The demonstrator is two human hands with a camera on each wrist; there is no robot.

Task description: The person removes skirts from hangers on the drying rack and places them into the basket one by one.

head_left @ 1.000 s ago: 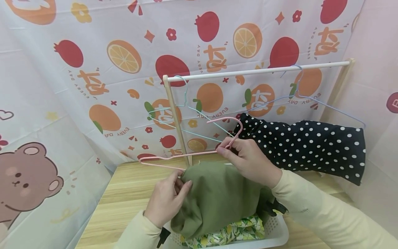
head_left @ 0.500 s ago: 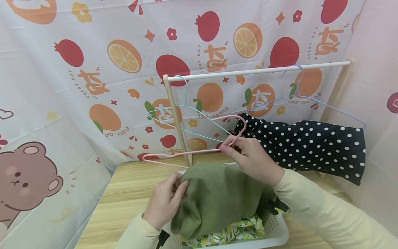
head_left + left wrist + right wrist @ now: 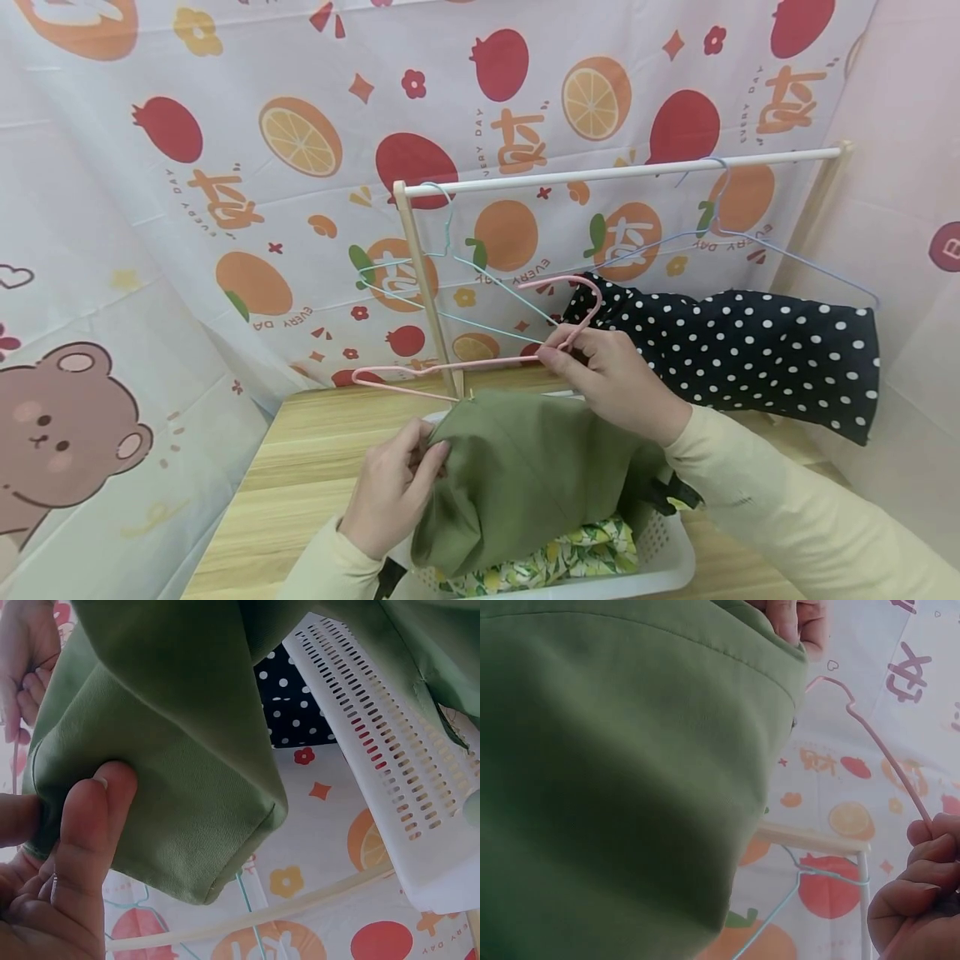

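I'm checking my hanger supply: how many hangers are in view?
3: a pink hanger in the right hand, a mint hanger near the left end of the white rail, and a blue hanger toward its right. Some might be hidden in the basket.

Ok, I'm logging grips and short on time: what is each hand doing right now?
Left hand: closed, pinching the green garment between thumb and fingers.
Right hand: closed, holding the pink hanger.
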